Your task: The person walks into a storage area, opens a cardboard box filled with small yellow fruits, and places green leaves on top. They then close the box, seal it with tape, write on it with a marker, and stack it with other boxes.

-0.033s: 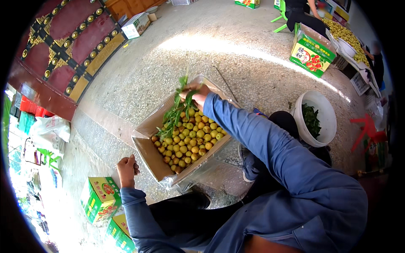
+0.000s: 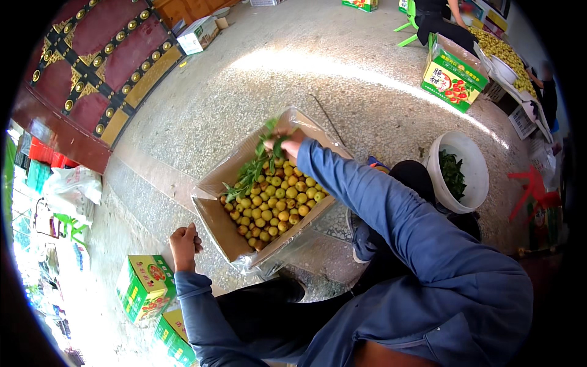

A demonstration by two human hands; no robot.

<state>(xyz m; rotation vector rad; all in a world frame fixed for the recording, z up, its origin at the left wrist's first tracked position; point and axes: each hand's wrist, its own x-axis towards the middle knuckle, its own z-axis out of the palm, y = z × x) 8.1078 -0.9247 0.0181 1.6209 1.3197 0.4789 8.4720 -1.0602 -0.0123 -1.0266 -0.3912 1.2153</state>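
Observation:
An open cardboard box (image 2: 223, 235) lined with clear plastic stands before me, well filled with round yellow-green jujubes (image 2: 275, 205), some tinged brown. Over its far left part reaches my right hand (image 2: 286, 145), slightly blurred, its fingers closed around green leafy sprigs (image 2: 249, 174). The leaves hang down along the box's left inner side and lie over some fruit. My left hand (image 2: 185, 246) is held closed just outside the box's near left corner, fingers curled, with nothing seen in it.
Right of my knee stands a white bucket (image 2: 476, 180) with green leaves (image 2: 451, 174). Green-and-yellow cartons (image 2: 147, 287) are at the lower left, another carton (image 2: 455, 76) at the upper right. Beyond it, a person (image 2: 437, 24) sits by a table heaped with fruit (image 2: 501, 52). A studded red door (image 2: 92, 55) is at left.
My right hand has shifted slightly, and the top of the leafy sprigs has dipped a little toward the box. My left hand stays put.

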